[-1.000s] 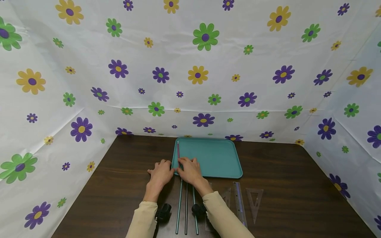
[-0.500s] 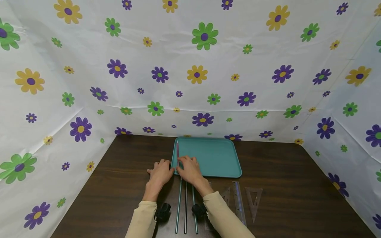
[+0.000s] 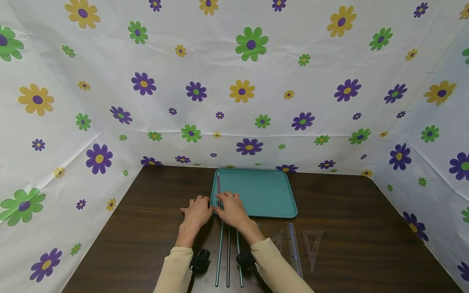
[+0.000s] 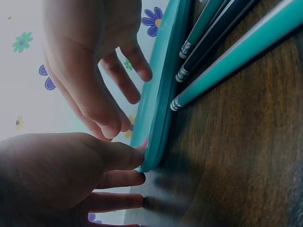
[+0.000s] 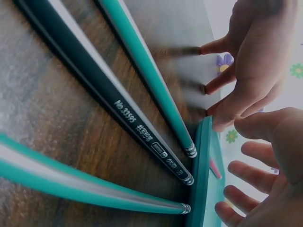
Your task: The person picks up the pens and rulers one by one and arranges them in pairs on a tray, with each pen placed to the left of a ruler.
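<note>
A red pencil [image 3: 218, 183] lies lengthwise along the left side of a teal tray [image 3: 264, 195]. My left hand [image 3: 197, 212] is at the tray's near left corner. In the left wrist view its thumb [image 4: 125, 156] touches that corner beside the pencil's end, while the other fingers reach down to the table, mostly straight. Over the tray's left part is my right hand [image 3: 232, 209], its fingers relaxed and spread in the right wrist view. In the head view its fingertips overlap the red pencil, whose middle they partly hide.
Three pencils lie side by side before the tray: a green one [image 3: 220, 252], a black one [image 3: 229, 260] and another green one [image 3: 238, 244]. A clear ruler [image 3: 294, 248] and a transparent set square [image 3: 311, 248] lie to the right. Another set square [image 3: 278, 240] is partly under my right sleeve.
My right hand has shifted very slightly left over the tray. The left hand, tray and pencils stay put.
</note>
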Tool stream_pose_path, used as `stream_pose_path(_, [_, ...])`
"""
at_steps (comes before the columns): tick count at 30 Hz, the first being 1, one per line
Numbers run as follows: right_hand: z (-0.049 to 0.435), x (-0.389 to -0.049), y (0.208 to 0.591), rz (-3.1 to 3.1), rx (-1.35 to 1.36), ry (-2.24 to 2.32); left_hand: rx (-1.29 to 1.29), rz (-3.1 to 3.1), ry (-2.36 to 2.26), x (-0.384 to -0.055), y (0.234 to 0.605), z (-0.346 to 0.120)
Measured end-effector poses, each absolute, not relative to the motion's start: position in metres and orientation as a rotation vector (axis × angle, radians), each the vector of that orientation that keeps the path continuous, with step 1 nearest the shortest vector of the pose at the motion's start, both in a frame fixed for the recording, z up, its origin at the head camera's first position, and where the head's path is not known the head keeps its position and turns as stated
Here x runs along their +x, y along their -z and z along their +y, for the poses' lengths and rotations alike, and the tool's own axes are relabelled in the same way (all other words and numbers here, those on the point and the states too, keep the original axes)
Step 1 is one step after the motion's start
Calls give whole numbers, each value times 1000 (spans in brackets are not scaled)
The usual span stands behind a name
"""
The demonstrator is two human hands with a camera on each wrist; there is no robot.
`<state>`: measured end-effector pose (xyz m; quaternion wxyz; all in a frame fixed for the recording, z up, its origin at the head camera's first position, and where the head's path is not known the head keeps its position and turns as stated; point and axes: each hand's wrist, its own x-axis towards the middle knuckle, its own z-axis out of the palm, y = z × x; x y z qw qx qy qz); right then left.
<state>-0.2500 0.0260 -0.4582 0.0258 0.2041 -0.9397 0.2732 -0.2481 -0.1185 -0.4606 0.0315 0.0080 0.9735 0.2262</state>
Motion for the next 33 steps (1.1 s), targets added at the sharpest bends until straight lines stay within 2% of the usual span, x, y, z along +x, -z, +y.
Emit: stream_pose_path(33, [43,-228,456,-2909,719,-894,17,2992,-704,-247,458,-119])
